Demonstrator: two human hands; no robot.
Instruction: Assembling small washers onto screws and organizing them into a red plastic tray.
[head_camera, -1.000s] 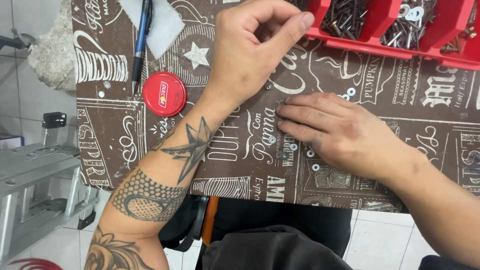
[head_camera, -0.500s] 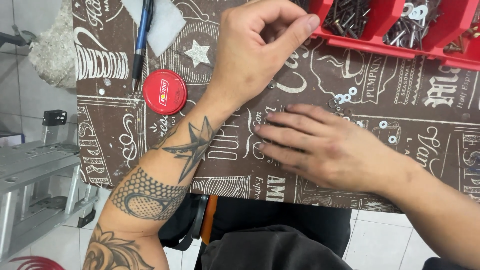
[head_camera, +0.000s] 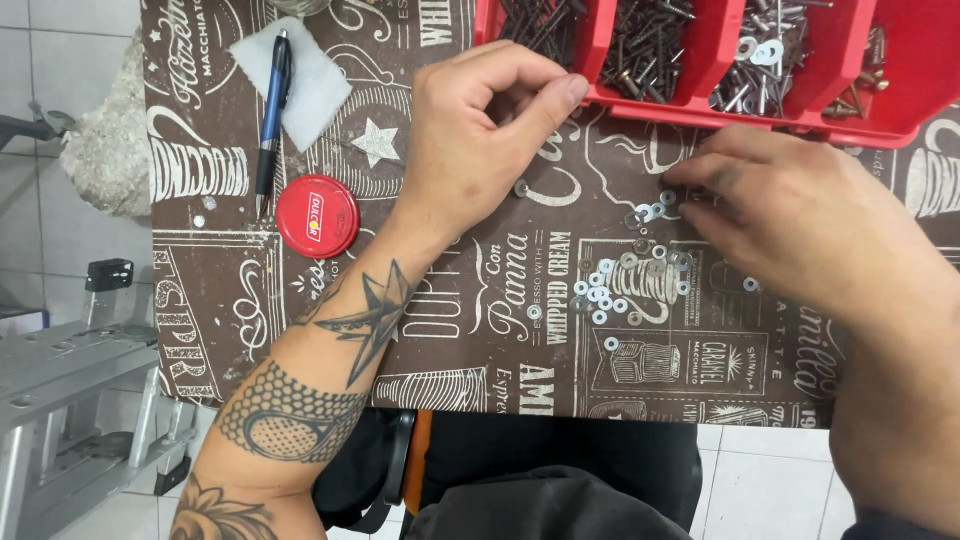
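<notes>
- Landmark: the red compartment tray (head_camera: 905, 105) lies along the far edge of the table, which is covered by a brown printed cloth (head_camera: 470, 330).
- Tray contents: dark screws fill the left compartments; silver washers and mixed hardware fill those further right.
- Left hand (head_camera: 480, 140): rests on the cloth just in front of the tray's left end, fingers curled into a loose fist, thumb tip pressed against the forefinger. Whether anything is pinched there cannot be told.
- One single washer (head_camera: 520, 187) lies on the cloth just under that hand's curled fingers.
- Right hand (head_camera: 800, 235): lies palm down in front of the tray's right half, fingers extended, fingertips (head_camera: 690, 180) touching the nearest of the loose washers. It grasps nothing visible.
- Loose washers (head_camera: 620, 280): a scatter of small silver rings on the cloth, in front of the tray's middle, between the two hands and nearer the right one.
- Red round lid (head_camera: 317, 216): on the cloth, well left of the tray.
- Blue pen (head_camera: 272, 110): left of the tray, lying across a white cloth pad (head_camera: 315, 85).
</notes>
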